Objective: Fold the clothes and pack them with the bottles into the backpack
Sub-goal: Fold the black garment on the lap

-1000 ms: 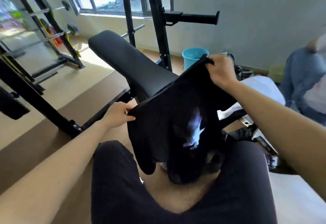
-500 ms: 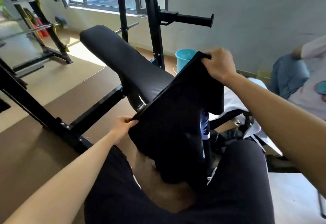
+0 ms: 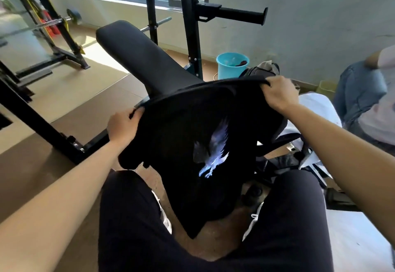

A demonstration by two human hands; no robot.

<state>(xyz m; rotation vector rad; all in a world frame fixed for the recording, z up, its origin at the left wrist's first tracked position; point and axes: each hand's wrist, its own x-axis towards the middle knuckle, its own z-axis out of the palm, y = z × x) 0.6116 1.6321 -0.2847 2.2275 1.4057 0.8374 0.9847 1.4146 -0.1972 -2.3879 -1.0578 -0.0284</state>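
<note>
A black T-shirt (image 3: pixel 181 143) with a pale bird print hangs spread in the air above my knees. My left hand (image 3: pixel 123 125) pinches its upper left edge. My right hand (image 3: pixel 279 95) grips its upper right edge, held higher and farther away. The shirt's lower part droops between my legs. A dark backpack (image 3: pixel 263 69) with grey cloth on top peeks out just behind the shirt, beyond my right hand. White clothing (image 3: pixel 316 109) lies to the right under my right forearm. No bottle shows.
A black padded weight bench (image 3: pixel 139 55) runs away from me at centre left, with its upright rack (image 3: pixel 192 25) behind. A turquoise bucket (image 3: pixel 229 66) stands by the wall. Another person in jeans (image 3: pixel 359 92) sits at the right edge. A barbell rack (image 3: pixel 53 25) stands far left.
The shirt has turned and spread wider, so the bird print faces me again. My left hand has risen and my right hand has moved right; the backpack has come into sight.
</note>
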